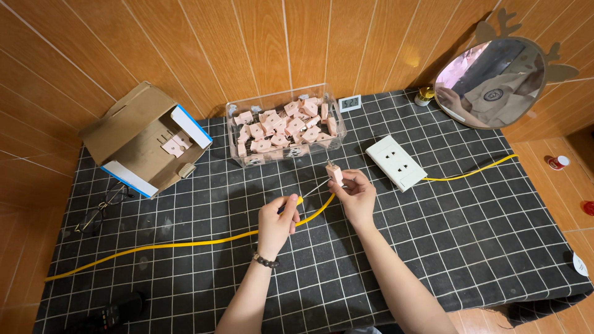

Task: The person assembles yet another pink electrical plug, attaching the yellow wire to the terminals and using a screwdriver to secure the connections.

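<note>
At far left a pair of glasses lies on the black checked mat, with an open cardboard box behind it holding a few pink pieces. A yellow cable runs from the left edge across the mat toward the centre. The left hand is closed on a thin tool, fingers curled around its yellow-tipped handle, just above the cable. Behind the hands stands a clear tub filled with small pink plugs. The right hand pinches one pink plug between thumb and fingertips, held upright above the mat; the tool's tip points at it. To the right lies a white socket block, its yellow lead running on rightward. At upper right a round mirror leans against the tiled wall.
</note>
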